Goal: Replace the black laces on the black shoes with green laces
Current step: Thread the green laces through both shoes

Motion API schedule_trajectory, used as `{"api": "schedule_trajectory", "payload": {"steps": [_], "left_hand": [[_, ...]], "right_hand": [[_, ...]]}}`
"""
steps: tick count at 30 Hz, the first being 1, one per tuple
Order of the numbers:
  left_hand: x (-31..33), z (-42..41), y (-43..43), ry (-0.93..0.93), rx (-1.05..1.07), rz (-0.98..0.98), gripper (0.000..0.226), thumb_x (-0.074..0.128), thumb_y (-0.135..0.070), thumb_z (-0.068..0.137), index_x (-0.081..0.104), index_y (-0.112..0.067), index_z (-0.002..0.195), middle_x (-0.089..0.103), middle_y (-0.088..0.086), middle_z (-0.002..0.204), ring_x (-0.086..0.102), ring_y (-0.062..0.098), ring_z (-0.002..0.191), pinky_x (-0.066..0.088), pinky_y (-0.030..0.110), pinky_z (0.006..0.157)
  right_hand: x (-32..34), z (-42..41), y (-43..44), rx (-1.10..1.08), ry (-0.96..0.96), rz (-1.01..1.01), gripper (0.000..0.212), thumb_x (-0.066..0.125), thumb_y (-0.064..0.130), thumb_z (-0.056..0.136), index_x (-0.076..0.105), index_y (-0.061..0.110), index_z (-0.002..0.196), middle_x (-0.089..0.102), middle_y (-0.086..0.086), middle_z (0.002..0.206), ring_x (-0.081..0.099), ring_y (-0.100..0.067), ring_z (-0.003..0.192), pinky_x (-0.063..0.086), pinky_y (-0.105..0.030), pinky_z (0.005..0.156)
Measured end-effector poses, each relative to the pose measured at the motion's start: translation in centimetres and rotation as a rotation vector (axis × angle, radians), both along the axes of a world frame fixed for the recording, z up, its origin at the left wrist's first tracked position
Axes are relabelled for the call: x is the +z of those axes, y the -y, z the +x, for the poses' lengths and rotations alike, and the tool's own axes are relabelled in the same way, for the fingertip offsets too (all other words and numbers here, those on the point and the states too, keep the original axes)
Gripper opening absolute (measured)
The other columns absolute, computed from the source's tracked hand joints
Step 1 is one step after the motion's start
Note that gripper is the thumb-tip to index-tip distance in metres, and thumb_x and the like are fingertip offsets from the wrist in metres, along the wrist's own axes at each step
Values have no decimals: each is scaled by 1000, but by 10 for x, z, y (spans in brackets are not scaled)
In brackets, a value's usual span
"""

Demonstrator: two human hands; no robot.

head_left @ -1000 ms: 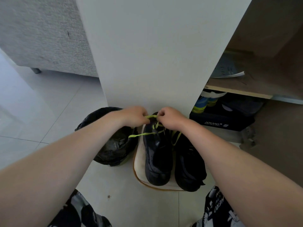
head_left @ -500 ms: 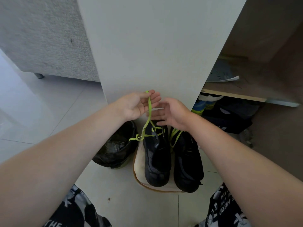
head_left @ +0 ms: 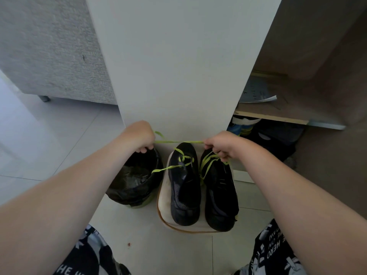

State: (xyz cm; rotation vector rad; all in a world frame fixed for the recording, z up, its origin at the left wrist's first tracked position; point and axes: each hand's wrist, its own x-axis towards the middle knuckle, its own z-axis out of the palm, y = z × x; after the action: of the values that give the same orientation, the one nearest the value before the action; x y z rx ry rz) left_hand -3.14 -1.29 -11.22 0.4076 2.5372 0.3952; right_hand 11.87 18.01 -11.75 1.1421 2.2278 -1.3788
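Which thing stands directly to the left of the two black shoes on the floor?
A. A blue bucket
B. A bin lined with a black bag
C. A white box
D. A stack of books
B: the bin lined with a black bag sits on the floor beside the left shoe, under the left hand that pulls the green lace.

Background objects — a bin (head_left: 137, 181) lined with a black bag is standing on the pale tiled floor (head_left: 49, 139), beside a cream mat (head_left: 164, 205). A white panel (head_left: 178, 66) is rising behind; a grey sofa (head_left: 49, 46) is sitting left, papers (head_left: 258, 94) are lying on a wooden shelf (head_left: 288, 112) — right.
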Motion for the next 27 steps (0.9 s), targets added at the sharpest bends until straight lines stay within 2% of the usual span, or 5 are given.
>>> {"api": "schedule_trajectory", "payload": {"steps": [5, 8, 13, 22, 27], "left_hand": [[7, 21, -6, -388, -230, -307, 27, 58, -16, 89, 64, -10, 115, 63, 11, 123, 59, 31, 115, 48, 37, 92], [5, 32, -27, -279, -333, 252, 31, 50, -20, 99, 61, -16, 127, 62, 8, 130, 57, 28, 120, 43, 34, 100], [14, 57, -41, 59, -384, 423, 45, 44, -53, 98, 68, -18, 84, 63, 0, 68, 59, 13, 57, 43, 28, 61], [19, 12, -18, -206, -355, 195, 44, 49, -44, 98, 67, -19, 67, 59, 3, 67, 58, 25, 73, 37, 29, 65], [-8, 21, -17, -75, -398, 217, 34, 54, -21, 96, 60, -22, 130, 64, 1, 125, 59, 22, 116, 45, 32, 99]], "right_hand": [[3, 0, 11, 120, -80, -73, 22, 44, 20, 104, 64, 16, 96, 32, 2, 66, 27, -12, 49, 37, -25, 49], [4, -2, 23, 233, -188, -113, 23, 44, 22, 106, 65, 12, 105, 33, 5, 61, 28, -11, 47, 30, -23, 43], [9, -4, 26, 256, -293, -144, 19, 55, 22, 100, 64, 11, 89, 35, 5, 54, 24, -10, 44, 19, -20, 41], [0, -2, 9, 129, -174, -99, 25, 42, 21, 101, 49, 18, 77, 32, 7, 52, 21, -11, 43, 20, -21, 42], [-2, -7, 21, 132, -151, -138, 30, 33, 17, 93, 32, 24, 64, 24, 6, 54, 17, -14, 43, 31, -27, 50]]}}
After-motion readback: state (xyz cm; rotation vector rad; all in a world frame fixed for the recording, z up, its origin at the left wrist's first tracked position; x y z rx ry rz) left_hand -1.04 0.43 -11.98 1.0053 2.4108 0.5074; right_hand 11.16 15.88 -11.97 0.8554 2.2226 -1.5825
